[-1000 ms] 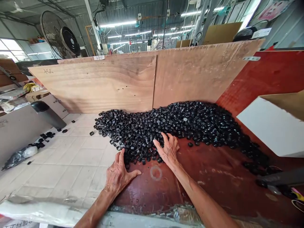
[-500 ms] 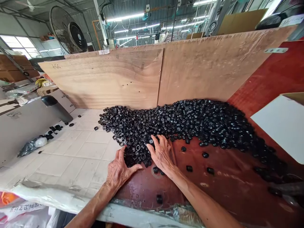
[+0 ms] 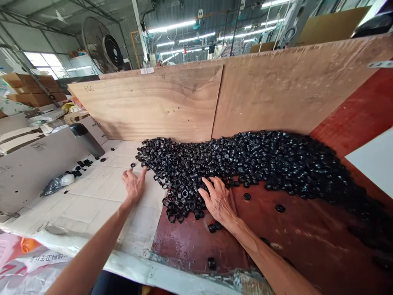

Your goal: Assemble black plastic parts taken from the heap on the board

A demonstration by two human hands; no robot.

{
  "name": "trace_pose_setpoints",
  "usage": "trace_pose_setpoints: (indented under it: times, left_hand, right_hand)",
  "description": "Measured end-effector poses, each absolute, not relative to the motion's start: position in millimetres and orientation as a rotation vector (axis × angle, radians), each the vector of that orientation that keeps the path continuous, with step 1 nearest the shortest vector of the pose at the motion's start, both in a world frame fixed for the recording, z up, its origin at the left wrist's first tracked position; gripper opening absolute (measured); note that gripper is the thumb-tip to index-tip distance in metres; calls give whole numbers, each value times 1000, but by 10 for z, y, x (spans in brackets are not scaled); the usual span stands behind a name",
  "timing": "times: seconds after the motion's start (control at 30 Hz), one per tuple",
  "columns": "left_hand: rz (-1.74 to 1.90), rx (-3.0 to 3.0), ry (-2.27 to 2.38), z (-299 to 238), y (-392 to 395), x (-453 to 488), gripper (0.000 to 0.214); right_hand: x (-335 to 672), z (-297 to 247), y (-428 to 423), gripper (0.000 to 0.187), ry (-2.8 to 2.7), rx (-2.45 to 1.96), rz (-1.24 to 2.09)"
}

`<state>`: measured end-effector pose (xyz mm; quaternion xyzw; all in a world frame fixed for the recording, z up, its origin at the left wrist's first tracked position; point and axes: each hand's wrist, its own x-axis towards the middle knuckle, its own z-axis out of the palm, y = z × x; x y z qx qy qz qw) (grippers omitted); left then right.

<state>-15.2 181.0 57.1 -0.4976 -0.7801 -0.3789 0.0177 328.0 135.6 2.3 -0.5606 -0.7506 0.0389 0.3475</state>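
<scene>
Workshop tube lights point(image 3: 172, 26) glow above two plywood panels point(image 3: 159, 106), and below them one heap of hundreds of black plastic rings point(image 3: 245, 159) sprawls across a red board point(image 3: 353, 151). The left hand point(image 3: 134, 186) has moved off the heap since the earlier frame — now open, fingers spread, gripping nothing, over white tile point(image 3: 92, 205). The right hand point(image 3: 218, 200) lies open on the heap's near edge — no clear grasp.
</scene>
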Motion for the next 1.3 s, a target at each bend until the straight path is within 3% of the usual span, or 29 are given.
trace_pose_setpoints:
  times: [0.1,0.27,0.87,1.0,1.13,1.23,1.3]
  left_hand:
    - [-1141,-1700,-2417,603,2341,-335,73]
    - [-985,-2236,-2227,500,2718,-312,56]
    - [-996,-2225,-2226,340,1250,630,49]
    - [-1030,-2373,-2234,375,938,716,68]
    - [-861,-2694,-2057,414,586,625,103]
    - [-662,-2766,-1882,421,364,539,138]
    - [-589,-2769,-1789,404,268,514,152]
  right_hand:
    - [3313,64,1352,48,-1953,-1453,153]
    - [3333,102,1373,52,-1958,-1481,249]
    - [3209,72,1280,38,-1815,-1523,205]
    - [3174,88,1237,40,-1836,-1560,243]
    - [3191,319,1191,47,-1900,-1540,305]
    - [3337,599,983,63,-1964,-1519,334]
    - [3555,706,685,83,-2043,-1530,389]
